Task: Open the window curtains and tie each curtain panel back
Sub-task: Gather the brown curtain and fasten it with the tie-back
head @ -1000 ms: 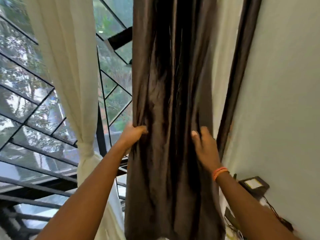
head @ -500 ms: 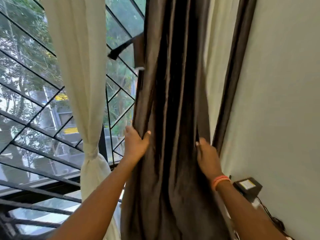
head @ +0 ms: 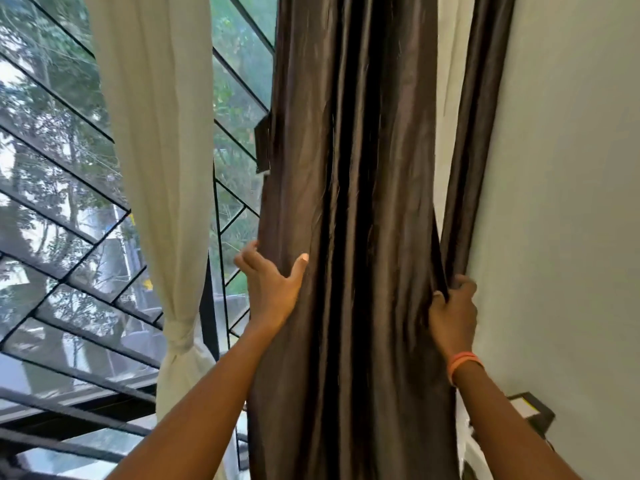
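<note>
The brown curtain hangs bunched right of centre beside the wall, its left edge grasped by the left hand, its right folds clenched by the right hand, the knotted cream curtain further left.

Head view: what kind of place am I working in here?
Probably a room in a home, at a large window with a black diagonal grille and trees outside. A cream curtain hangs knotted, both hands gather a brown curtain, and a painted wall stands at the right.
</note>
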`<state>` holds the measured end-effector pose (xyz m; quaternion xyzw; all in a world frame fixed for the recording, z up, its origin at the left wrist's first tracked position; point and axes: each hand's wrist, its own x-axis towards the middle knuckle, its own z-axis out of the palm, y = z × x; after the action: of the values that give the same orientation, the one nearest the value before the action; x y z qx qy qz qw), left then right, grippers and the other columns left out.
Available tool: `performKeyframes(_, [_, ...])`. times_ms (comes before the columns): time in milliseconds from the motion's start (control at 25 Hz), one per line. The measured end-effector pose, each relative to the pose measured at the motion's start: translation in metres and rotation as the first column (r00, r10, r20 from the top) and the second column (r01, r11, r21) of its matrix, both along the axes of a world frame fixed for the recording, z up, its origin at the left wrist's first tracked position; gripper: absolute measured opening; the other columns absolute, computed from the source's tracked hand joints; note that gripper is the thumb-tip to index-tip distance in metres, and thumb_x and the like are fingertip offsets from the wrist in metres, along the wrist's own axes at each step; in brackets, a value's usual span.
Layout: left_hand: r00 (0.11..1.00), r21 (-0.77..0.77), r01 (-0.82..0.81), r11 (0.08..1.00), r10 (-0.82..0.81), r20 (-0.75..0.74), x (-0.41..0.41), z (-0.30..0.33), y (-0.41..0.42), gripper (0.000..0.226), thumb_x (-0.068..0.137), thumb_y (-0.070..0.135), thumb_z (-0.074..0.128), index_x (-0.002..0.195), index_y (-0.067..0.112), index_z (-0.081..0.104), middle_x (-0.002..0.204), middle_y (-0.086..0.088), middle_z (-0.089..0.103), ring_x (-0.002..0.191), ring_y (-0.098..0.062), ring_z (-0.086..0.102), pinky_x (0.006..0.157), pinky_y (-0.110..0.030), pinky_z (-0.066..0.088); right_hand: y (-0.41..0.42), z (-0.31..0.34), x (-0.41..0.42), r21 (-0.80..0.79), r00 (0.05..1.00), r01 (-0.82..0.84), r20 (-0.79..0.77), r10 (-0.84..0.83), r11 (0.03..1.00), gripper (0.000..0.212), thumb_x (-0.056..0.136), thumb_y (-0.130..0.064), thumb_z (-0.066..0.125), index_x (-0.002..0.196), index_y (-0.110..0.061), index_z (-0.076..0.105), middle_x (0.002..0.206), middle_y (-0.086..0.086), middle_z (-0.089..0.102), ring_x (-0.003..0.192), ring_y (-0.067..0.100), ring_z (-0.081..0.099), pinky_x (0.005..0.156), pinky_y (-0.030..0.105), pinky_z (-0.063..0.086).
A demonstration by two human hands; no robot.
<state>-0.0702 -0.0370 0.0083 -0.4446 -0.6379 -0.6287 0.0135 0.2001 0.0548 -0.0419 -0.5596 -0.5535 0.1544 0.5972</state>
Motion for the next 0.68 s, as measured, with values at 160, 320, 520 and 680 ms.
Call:
performKeyframes(160, [0.997,-0.008,0.055,0.998,-0.056,-0.047,0.013,0.022,0.025,0.065,0.081,0.038,0.075,0.128,0.009,0.041,0.096,-0.004,0.056,0.088,-0.022,0.059,0.077,-0.036,0.051,0.003,0.025,-0.042,0.198,0.998,-0.063,0.031,0.058,0.978,0.045,0.092,-0.032,0.055,0.131,-0.011,0.044,0.121,0.012,0.058,0.107,0.034,0.059,0.094,0.048,0.046])
performKeyframes(320, [0.993,-0.062,-0.048,0.997,0.040,-0.110,0.017,0.028,0.049,0.050,0.084,0.041,0.070,0.119,0.008,0.055,0.104,-0.011,0.059,0.100,-0.028,0.060,0.084,-0.036,0.049,-0.005,0.041,-0.075,0.518,0.969,-0.204,0.227,0.097,0.831,0.055,0.089,-0.043,0.061,0.127,-0.007,0.046,0.124,0.010,0.049,0.114,0.026,0.049,0.101,0.037,0.039])
performKeyframes(520, [0.992,-0.139,-0.066,0.988,0.050,-0.113,0.020,0.033,0.070,0.057,0.082,0.041,0.072,0.124,0.007,0.052,0.118,-0.012,0.059,0.110,-0.027,0.057,0.090,-0.039,0.050,0.021,0.047,-0.097,0.470,0.926,-0.268,0.368,0.090,0.841,0.043,0.085,-0.024,0.070,0.122,-0.012,0.051,0.119,0.010,0.049,0.104,0.027,0.052,0.087,0.037,0.050])
performKeyframes(680, [0.998,-0.096,-0.068,0.993,0.066,-0.023,0.015,0.040,0.072,0.017,0.092,0.005,0.046,0.099,0.005,0.062,0.087,-0.012,0.065,0.079,-0.030,0.062,0.059,-0.029,0.047,0.061,0.054,-0.084,0.389,0.980,-0.140,0.189,0.070,0.911,0.048,0.078,0.001,0.061,0.124,-0.005,0.049,0.122,0.016,0.050,0.101,0.040,0.056,0.084,0.049,0.050])
